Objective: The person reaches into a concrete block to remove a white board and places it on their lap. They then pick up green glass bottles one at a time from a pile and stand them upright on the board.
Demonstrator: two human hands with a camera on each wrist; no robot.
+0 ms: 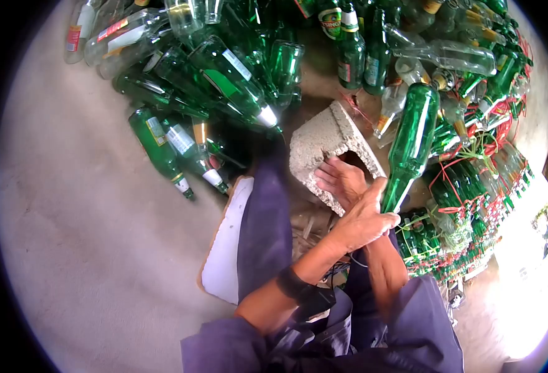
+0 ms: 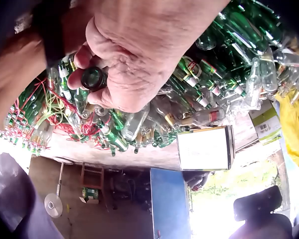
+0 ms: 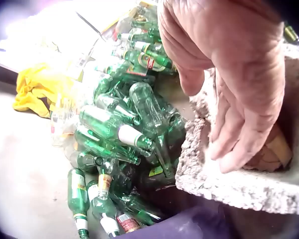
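My left hand (image 1: 364,217) grips an unlabelled green glass bottle (image 1: 414,133) by its neck, base pointing up and away. The bottle's mouth (image 2: 93,78) pokes out between the fingers in the left wrist view. Crossing beneath the left forearm, my right hand (image 1: 343,180) reaches to the rough concrete block (image 1: 314,140). In the right wrist view its loosely extended fingers (image 3: 234,144) hang inside the block's hollow, with nothing visible in their hold. Brownish pieces (image 3: 276,149) lie in that hollow.
Green and clear bottles (image 1: 224,74) are heaped ahead and to the left. On the right stand bundles of bottles (image 1: 466,186) tied with red string (image 1: 451,211). A white board (image 1: 227,248) lies beside my leg. A yellow cloth (image 3: 37,92) shows farther off.
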